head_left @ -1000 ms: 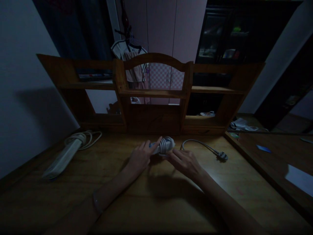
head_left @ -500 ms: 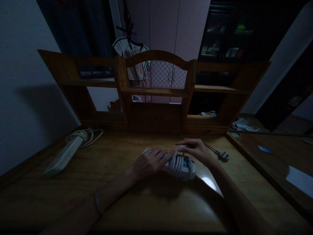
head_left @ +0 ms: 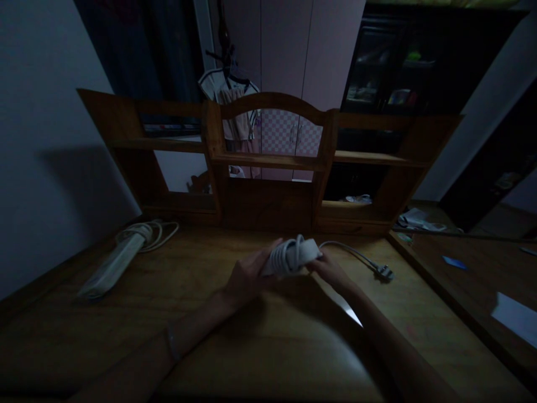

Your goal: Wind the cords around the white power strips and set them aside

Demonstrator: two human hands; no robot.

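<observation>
Head view, dim light: a smooth, pale, block-shaped power strip (head_left: 311,250) is held above the middle of the counter (head_left: 188,308), in front of the wooden shelf unit (head_left: 268,204); rounded grey-white cord (head_left: 285,258) lies in several snug loops around it, too blurred to count exactly; the counter is yellowish wood with visible grain and a glossy patch of reflection; the left hand (head_left: 246,277) reaches in from the lower left, back turned upward, its fingers closed around the strip's left part; the right hand (head_left: 330,271) comes from the lower right, wrist angled inward, its fingers bent and close together at the strip's right end, though whether they pinch the cord cannot be told; power strips number two, the second strip (head_left: 112,267) being long, white and lying slantwise at the left with one looped cord (head_left: 145,234) at its far end; one grey plug (head_left: 384,272) rests on the counter to the right; one band (head_left: 173,342) circles the left forearm; beyond the counter's right edge lie one blue card (head_left: 454,262) and one white sheet (head_left: 516,317).
</observation>
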